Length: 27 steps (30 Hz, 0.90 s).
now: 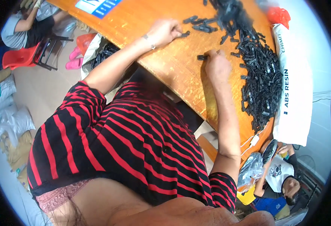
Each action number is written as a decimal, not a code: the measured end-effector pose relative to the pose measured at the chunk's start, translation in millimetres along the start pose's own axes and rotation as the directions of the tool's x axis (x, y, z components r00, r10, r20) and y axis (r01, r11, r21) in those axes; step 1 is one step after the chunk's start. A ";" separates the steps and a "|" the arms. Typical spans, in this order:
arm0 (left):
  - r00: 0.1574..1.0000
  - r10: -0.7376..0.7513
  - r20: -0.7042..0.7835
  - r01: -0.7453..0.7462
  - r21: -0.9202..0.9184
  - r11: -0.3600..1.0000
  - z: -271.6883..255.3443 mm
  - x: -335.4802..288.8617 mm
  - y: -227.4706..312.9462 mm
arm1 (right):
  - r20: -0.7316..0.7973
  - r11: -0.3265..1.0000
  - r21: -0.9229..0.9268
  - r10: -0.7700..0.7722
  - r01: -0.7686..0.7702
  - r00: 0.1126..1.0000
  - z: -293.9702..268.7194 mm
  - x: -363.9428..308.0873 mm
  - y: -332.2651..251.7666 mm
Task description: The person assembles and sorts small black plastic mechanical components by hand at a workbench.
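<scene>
Over the orange-brown tabletop, my left hand (164, 33) is closed with its fingertips pinching a small black plastic part (184, 34). My right hand (217, 66) also pinches, and a short black plastic piece (202, 57) sticks out to the left of its fingertips. Some of the right fingers are hidden behind the hand's back. To the right of that hand spreads a large heap of black plastic parts (261, 81). Several loose black parts (205, 28) lie beyond and between my hands, close to the far end of the heap.
A white printed sack (292, 86) borders the heap on the right, with a red plastic bag (279, 17) at its far end. A blue and white sheet (97, 6) lies on the table (169, 67). Other people sit at far left and lower right. A red chair (20, 57) stands left.
</scene>
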<state>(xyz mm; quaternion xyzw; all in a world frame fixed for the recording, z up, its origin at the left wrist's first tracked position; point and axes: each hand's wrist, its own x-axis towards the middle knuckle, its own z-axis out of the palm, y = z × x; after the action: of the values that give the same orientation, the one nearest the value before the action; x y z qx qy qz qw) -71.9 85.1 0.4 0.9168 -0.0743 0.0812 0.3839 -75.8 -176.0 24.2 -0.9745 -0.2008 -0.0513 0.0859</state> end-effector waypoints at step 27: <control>0.934 -0.136 0.331 0.330 -0.653 0.681 14.3 11.0 12.1 | 0.454 0.153 0.860 0.204 -0.486 0.868 4.4 7.9 -18.9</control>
<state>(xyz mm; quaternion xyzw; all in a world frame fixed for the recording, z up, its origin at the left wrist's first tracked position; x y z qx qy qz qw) -62.2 65.6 1.1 0.7072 -0.0298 -0.1216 0.6958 -75.9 -155.0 23.7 -0.7312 0.0320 0.2164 0.6462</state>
